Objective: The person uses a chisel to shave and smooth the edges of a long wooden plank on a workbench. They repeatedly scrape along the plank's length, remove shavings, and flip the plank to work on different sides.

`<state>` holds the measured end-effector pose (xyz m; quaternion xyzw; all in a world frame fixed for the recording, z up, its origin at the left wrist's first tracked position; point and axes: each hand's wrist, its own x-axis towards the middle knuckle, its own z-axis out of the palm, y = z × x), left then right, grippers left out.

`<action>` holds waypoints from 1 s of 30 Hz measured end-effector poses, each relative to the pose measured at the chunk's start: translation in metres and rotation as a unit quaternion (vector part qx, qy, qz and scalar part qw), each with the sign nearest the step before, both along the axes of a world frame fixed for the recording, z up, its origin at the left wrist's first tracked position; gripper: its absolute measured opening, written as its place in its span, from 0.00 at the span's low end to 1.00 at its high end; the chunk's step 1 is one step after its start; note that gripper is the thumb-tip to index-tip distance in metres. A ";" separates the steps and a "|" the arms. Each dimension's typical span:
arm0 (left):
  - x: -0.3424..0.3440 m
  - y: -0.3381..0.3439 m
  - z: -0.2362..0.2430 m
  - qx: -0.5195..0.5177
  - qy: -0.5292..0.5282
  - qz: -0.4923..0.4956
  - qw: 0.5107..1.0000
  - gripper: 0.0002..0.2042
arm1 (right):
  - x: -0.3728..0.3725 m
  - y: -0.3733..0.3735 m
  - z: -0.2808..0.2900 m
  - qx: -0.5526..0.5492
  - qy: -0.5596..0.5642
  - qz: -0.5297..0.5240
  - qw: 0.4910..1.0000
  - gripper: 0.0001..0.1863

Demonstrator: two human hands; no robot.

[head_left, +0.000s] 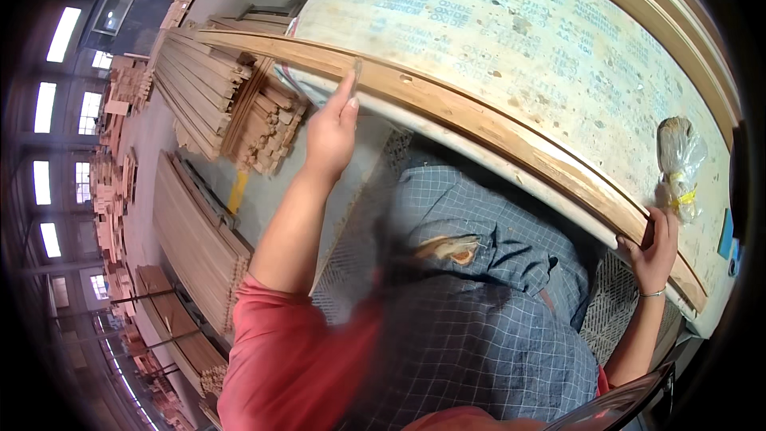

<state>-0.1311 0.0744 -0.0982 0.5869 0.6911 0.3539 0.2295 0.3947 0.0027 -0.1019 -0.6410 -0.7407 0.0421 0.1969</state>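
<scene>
A long wooden board [447, 104] with a raised lip lies along the near edge of the printed sheet-covered table [479, 0]. It has a small oval mark or hole left of its middle and pale rough patches towards the right. My left hand [331, 134] is closed at the board's left part, pinching a small flat grey piece [357, 70] against its face; I cannot make out its kind. Near the right end, my right hand [656, 249] grips the board, thumb on the near side and fingers over the far edge.
A clear plastic bag [680, 172] with a yellow tie lies beyond my right hand, near a blue object [726, 233]. More long wooden strips [678, 12] line the table's far edge. Stacks of timber [195, 88] and planks [195, 231] stand on the floor to the left.
</scene>
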 end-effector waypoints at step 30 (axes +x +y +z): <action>-0.004 -0.007 0.042 -0.180 -0.175 -0.151 0.956 0.23 | 0.010 -0.004 -0.007 -0.021 -0.005 -0.010 1.000 0.35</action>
